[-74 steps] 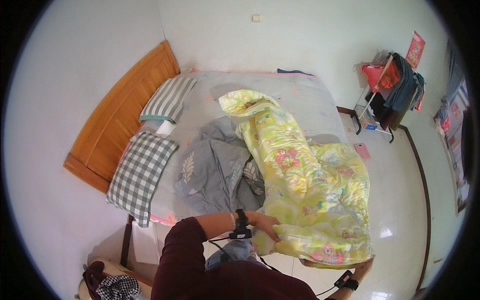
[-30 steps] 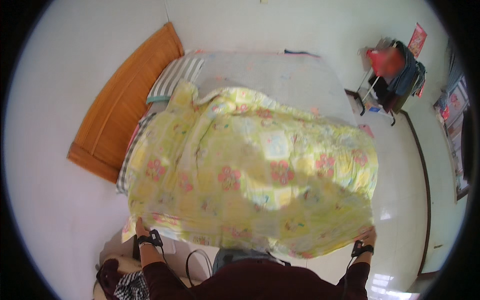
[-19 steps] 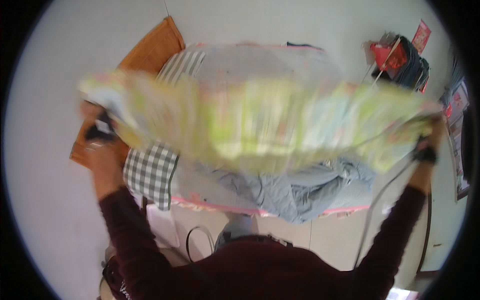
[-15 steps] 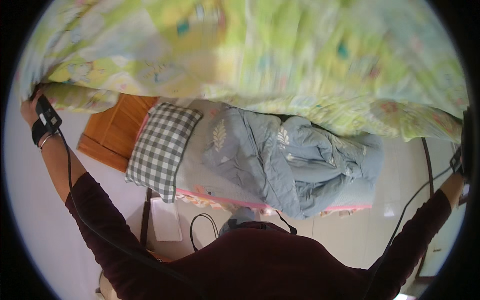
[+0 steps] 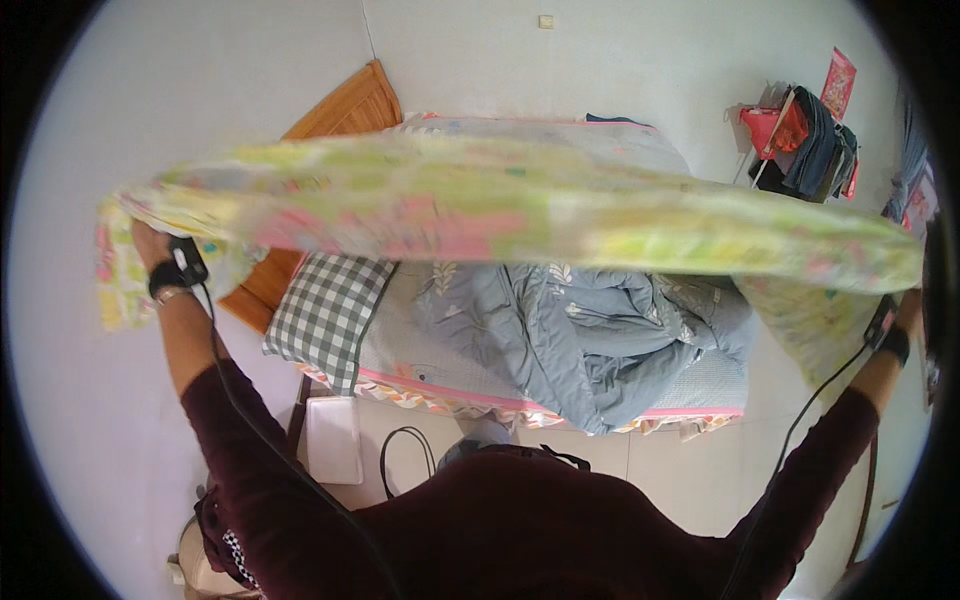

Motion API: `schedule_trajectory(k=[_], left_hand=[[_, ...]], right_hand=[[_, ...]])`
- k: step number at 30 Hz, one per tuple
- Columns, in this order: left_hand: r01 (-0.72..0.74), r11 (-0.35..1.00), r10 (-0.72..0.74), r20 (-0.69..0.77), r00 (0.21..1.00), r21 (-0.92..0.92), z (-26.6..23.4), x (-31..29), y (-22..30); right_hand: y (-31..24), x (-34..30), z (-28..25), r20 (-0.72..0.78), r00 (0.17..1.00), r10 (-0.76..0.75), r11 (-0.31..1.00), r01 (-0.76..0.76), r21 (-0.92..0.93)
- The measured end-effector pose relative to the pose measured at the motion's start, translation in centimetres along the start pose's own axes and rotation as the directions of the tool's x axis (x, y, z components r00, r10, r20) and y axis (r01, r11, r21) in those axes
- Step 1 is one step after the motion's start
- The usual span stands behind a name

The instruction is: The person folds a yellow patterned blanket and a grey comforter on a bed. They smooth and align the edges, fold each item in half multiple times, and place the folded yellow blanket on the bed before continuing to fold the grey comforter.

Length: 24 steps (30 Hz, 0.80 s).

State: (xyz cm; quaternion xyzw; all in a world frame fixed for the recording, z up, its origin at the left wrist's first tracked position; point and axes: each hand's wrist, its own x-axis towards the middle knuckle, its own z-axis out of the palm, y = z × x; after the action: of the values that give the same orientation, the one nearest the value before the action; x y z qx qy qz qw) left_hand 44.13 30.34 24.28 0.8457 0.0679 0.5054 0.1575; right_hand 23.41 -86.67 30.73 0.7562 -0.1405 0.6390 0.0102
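Note:
Both my arms are spread wide, holding a yellow-green printed bed sheet [image 5: 480,220] stretched in the air over the bed. It is blurred by motion and hangs as a long narrow band. My left hand [image 5: 150,245] is closed on the sheet's left end, with a corner dangling beside the wrist. At the far right my right hand [image 5: 908,308] grips the other end; its fingers are mostly hidden by cloth and the picture's rim. Below the band lie a crumpled grey-blue quilt [image 5: 600,350] and a black-and-white checked pillow [image 5: 328,318].
The bed [image 5: 450,392] has a grey cover with pink edging, and a wooden headboard [image 5: 350,105] at its left. Clothes [image 5: 815,150] hang on a rack at the back right. A white flat box [image 5: 333,440] and a loop of black cable [image 5: 385,465] lie near my legs.
The sheet has dropped from high in the view to a narrow band across the bed, uncovering the back wall and clothes rack. My hands have come lower and slightly inward.

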Motion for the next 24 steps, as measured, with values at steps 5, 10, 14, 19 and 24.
schedule_trajectory(k=[5, 10, 14, 19, 24], left_hand=[[0.137, 0.983, -0.119, 0.144, 0.982, -0.119, 1.9, -17.7, 0.3], [0.566, 0.772, -0.455, 0.371, 0.809, -0.288, 0.8, -34.5, -0.6], [0.315, 0.925, -0.379, 0.505, 0.776, 0.212, 2.5, -45.4, -1.8], [0.895, 0.274, -0.72, 0.542, 0.433, -0.351, 3.7, -50.4, -2.3], [0.344, 0.908, -0.415, 0.382, 0.826, 0.241, 11.7, -45.0, -4.0]], right_hand=[[2.3, -11.7, -2.3, 0.252, 0.929, 0.272, 0.798, -0.364, 0.48], [-1.5, -22.6, -6.5, 0.117, 0.902, 0.415, 0.854, -0.431, 0.292], [-3.9, -27.3, -7.2, 0.507, 0.388, 0.77, 0.095, -0.855, 0.51], [-0.2, -31.9, -4.3, 0.303, 0.139, 0.943, 0.079, -0.976, 0.203], [7.2, -32.0, 2.3, 0.581, 0.343, 0.738, 0.23, -0.937, 0.261]])
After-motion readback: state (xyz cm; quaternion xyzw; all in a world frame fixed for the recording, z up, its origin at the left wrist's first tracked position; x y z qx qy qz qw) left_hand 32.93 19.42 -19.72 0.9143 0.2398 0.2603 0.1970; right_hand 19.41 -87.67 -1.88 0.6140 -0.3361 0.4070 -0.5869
